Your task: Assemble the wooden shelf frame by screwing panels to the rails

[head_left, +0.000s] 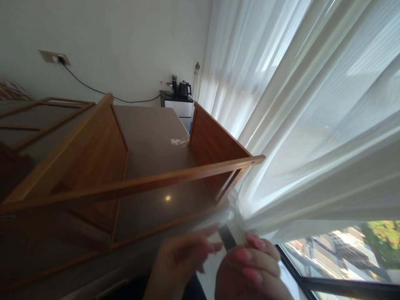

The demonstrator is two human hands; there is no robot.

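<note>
The view is tilted. My left hand [179,262] and my right hand [250,271] are low in the head view, close together, fingers curled. Between their fingertips is a small dark flat strip [227,237], beside the gathered hem of a white sheer curtain [296,125]. My right hand's fingers are pinched at the strip and the curtain's edge. My left hand's fingertips reach toward the strip; whether they grip it I cannot make out. Just behind the hands stands a wooden shelf frame [131,183] with slatted sides.
The wooden frame stands on a grey-brown floor [153,129]. A small cabinet with a black kettle [183,88] stands by the far wall. A black cable [93,88] runs from a wall socket. A window [343,258] with a dark frame shows buildings outside.
</note>
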